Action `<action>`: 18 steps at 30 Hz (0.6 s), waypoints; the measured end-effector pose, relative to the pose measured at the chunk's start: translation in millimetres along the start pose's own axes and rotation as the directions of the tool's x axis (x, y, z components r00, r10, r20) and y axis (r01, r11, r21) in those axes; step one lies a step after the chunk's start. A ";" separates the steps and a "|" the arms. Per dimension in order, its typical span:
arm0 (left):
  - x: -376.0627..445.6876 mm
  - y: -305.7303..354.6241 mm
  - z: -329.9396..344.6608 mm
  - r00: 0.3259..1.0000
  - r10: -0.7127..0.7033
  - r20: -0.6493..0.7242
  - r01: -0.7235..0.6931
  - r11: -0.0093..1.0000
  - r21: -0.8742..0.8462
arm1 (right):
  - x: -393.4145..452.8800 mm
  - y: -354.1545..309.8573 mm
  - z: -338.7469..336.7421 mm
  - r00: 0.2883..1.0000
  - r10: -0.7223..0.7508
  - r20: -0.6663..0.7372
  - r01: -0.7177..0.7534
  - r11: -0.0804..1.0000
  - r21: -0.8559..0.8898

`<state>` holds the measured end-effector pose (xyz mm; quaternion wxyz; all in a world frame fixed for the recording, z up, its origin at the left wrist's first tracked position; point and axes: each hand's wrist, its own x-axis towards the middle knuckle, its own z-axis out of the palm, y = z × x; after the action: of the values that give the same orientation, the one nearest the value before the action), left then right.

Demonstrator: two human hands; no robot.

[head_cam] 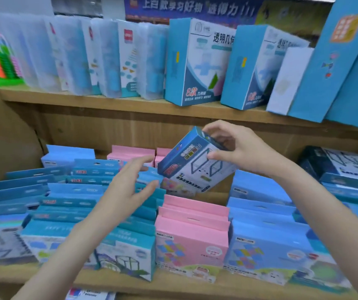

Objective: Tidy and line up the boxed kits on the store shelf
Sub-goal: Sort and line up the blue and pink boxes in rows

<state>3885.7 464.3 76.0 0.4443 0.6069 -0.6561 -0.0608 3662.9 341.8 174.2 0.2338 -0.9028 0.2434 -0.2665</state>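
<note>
My right hand (236,148) grips a blue-and-white boxed kit (195,163) by its top end and holds it tilted in the air above the lower shelf. My left hand (128,187) reaches in with fingers spread, resting on the tops of the teal boxes (82,200) that stand in rows on the lower shelf, just left of the held box. A row of pink boxes (192,226) stands below the held kit, and light blue boxes (264,230) stand to their right.
The upper shelf (108,105) carries clear plastic cases (76,55) on the left and tall blue boxes (197,61), some leaning, on the right. A colourful abacus (0,59) stands at far left. Dark blue boxes (344,167) are stacked at right.
</note>
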 end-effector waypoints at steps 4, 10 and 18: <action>4.2 15.3 -1.3 1.000 0.014 0.020 -0.009 0.975 -0.220 | -7.5 -27.4 -3.6 0.997 -0.073 0.024 0.073 0.997 0.024; -16.4 22.4 -18.7 0.912 0.285 -0.295 -0.258 0.958 0.127 | -23.6 -42.1 -10.3 0.999 -0.052 -0.008 0.053 0.985 0.163; -44.7 25.7 -33.5 0.775 0.505 -0.380 -0.361 0.847 0.389 | -21.4 -34.7 27.3 0.976 0.184 0.113 -0.215 0.793 0.569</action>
<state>3882.7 524.3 89.2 0.4957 0.4926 -0.6534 0.2911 3674.2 388.7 165.0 0.5299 -0.7648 0.2387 -0.2781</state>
